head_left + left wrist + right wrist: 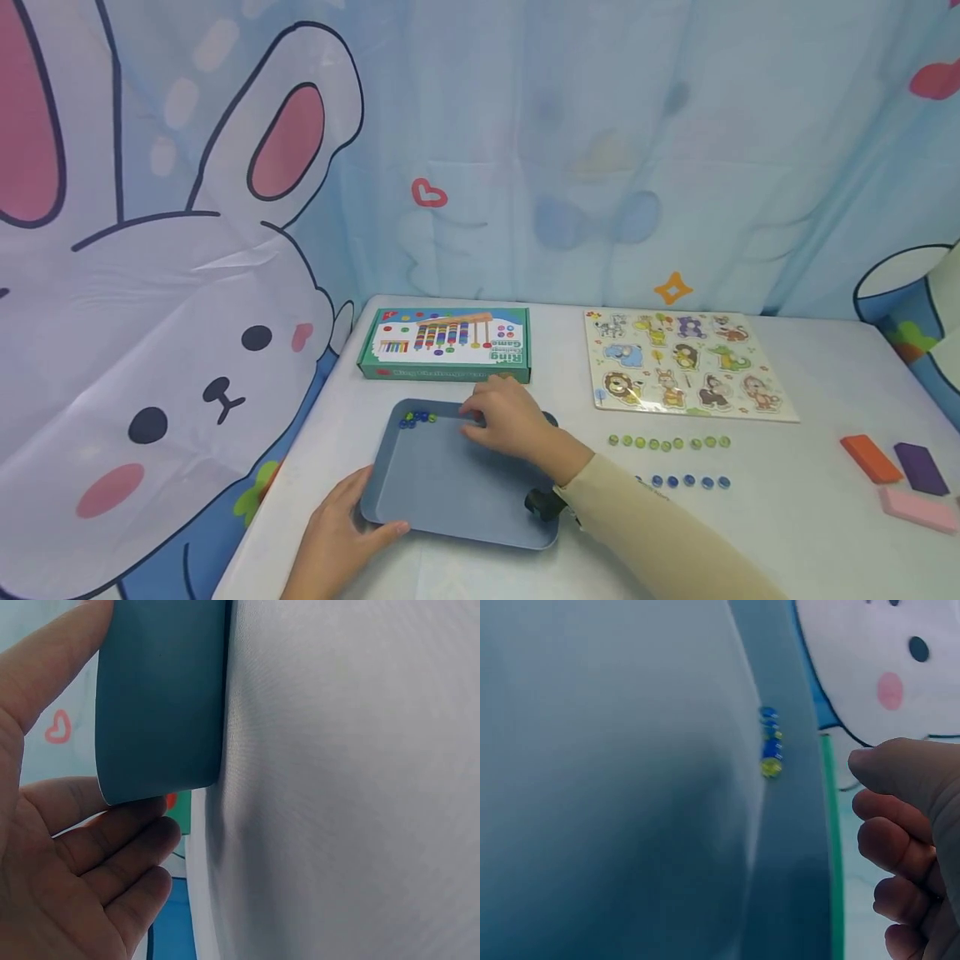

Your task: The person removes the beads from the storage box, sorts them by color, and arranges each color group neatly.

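A shallow grey-blue tray [457,492] lies on the table. My left hand [337,529] holds its near left corner, the thumb along the front wall and the fingers at the left side. In the left wrist view the fingertips of the left hand [97,855] touch the tray's end [161,712]. Several small blue and yellow-green marbles [418,418] sit together at the tray's far left. Over the tray's far edge hovers my right hand [513,421], fingers loosely curled, nothing visible between them. The right wrist view shows the right hand [911,832] apart from the marbles [772,746].
Right of the tray run a row of green marbles [666,445] and a row of blue marbles [689,481], partly behind the right sleeve. Behind stand a ring game box [446,346] and an animal puzzle board [690,367]. Orange [872,459], purple [921,468] and pink blocks [918,509] lie far right.
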The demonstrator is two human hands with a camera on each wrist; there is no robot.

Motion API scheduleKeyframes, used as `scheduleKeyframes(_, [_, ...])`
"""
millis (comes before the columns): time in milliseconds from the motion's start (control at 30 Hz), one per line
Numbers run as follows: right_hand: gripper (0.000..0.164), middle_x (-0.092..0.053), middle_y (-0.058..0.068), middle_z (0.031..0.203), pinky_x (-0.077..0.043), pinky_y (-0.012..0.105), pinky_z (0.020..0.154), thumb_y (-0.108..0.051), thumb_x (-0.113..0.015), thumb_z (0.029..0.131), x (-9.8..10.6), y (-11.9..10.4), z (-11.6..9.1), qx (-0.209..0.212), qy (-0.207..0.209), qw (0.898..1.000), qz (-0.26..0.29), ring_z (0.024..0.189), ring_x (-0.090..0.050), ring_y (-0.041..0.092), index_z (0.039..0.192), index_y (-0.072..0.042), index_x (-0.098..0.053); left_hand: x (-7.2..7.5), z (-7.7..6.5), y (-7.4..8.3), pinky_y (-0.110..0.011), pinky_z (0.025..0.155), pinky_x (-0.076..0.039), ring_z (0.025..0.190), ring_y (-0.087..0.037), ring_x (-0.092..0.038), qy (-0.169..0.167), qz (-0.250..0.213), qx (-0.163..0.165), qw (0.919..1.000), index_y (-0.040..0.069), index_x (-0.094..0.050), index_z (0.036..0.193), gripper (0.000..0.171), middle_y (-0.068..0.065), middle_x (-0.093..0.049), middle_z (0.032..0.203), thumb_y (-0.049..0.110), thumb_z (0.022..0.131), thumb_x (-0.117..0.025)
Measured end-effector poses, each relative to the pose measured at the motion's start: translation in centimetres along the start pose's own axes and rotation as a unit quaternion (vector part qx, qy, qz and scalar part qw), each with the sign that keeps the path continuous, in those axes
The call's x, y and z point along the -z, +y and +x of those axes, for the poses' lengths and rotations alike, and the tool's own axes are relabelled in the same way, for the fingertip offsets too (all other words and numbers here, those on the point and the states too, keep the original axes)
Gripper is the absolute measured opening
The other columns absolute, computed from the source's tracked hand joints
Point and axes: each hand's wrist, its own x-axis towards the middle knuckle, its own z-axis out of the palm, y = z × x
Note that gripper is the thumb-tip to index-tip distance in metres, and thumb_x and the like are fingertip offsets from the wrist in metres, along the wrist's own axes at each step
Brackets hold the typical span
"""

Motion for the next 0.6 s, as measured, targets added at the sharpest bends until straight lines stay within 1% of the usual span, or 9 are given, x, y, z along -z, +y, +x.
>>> scheduleKeyframes(100, [0.02, -0.062, -0.011, 0.075, -0.035, 0.024, 0.065, -0.037, -0.084, 0.087, -1.0, -0.4, 0.9, 0.004, -0.02, 1.0, -0.005, 0.073, -0.046, 0.007, 0.1, -0.022, -0.085, -0.1, 0.0, 0.0, -0.062, 0.112, -0.05, 0.141, -0.043, -0.054, 0.001, 0.001, 0.001, 1.0, 0.006, -0.051, 0.154, 0.12, -0.017, -0.057, 0.153, 0.079, 0.065, -0.083])
scheduleKeyframes(233, [0.021, -0.063, -0.011, 0.076, -0.035, 0.023, 0.065, -0.037, -0.083, 0.088, -2.1, -0.7, 2.0, 0.002, -0.03, 1.0, -0.008, 0.074, -0.047, 0.008, 0.102, -0.022, -0.085, -0.1, 0.1, -0.1, -0.062, 0.112, -0.049, 0.142, -0.043, -0.054, 0.002, 0.0, -0.002, 1.0, 0.006, -0.051, 0.154, 0.119, -0.017, -0.056, 0.153, 0.079, 0.066, -0.083])
scheduleKeyframes(400, [0.02, -0.064, -0.011, 0.077, -0.034, 0.024, 0.065, -0.038, -0.084, 0.088, -3.1, -1.2, 3.0, -0.002, -0.027, 1.0, -0.013, 0.073, -0.048, 0.008, 0.102, -0.024, -0.085, -0.1, 0.1, -0.2, -0.062, 0.112, -0.05, 0.141, -0.041, -0.055, 0.005, -0.001, -0.005, 1.0, 0.007, -0.052, 0.154, 0.119, -0.014, -0.057, 0.153, 0.081, 0.065, -0.081])
scheduleKeyframes(600, [0.021, -0.072, -0.011, 0.087, -0.033, 0.024, 0.066, -0.04, -0.082, 0.089, -4.2, -1.8, 3.9, 0.001, -0.025, 0.999, -0.042, 0.076, -0.05, 0.008, 0.104, -0.025, -0.085, -0.2, 0.1, -0.1, -0.062, 0.112, -0.049, 0.141, -0.04, -0.055, 0.007, -0.004, -0.008, 0.9999, 0.007, -0.052, 0.154, 0.119, -0.014, -0.058, 0.153, 0.082, 0.065, -0.08])
